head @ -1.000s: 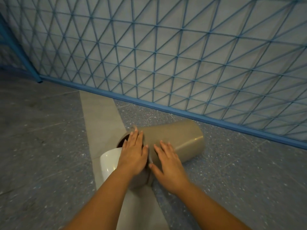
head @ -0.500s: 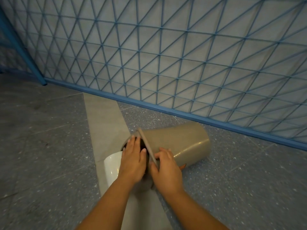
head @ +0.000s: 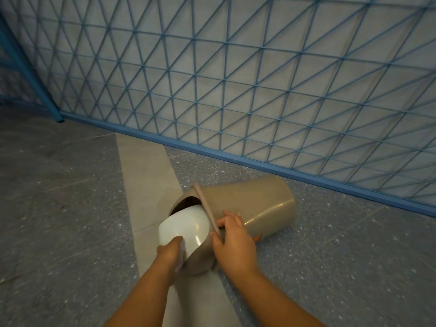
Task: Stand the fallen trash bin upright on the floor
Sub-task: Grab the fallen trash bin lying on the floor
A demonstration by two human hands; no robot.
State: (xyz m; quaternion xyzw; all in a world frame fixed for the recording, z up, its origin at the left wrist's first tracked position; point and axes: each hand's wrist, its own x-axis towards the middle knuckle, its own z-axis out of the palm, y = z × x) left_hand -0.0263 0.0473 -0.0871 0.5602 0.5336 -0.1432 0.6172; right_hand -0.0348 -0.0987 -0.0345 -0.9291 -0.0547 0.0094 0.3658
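Note:
A beige trash bin (head: 254, 206) lies on its side on the floor, its base pointing right toward the fence and its mouth toward me. A white swing lid (head: 184, 228) sticks out of the mouth, with a dark gap above it. My left hand (head: 171, 253) grips the lower edge of the white lid. My right hand (head: 233, 244) is closed over the bin's rim, fingers on the beige wall and thumb at the edge.
A blue wire-mesh fence (head: 236, 90) on a blue base rail (head: 259, 165) runs behind the bin, with a blue post (head: 30, 86) at left. The floor is grey speckled tile with a pale strip (head: 146, 175) under the bin's mouth.
My left hand dropped from the top of the mouth to the lid's lower edge, uncovering the white lid. My right hand closed on the rim. The bin still lies on its side.

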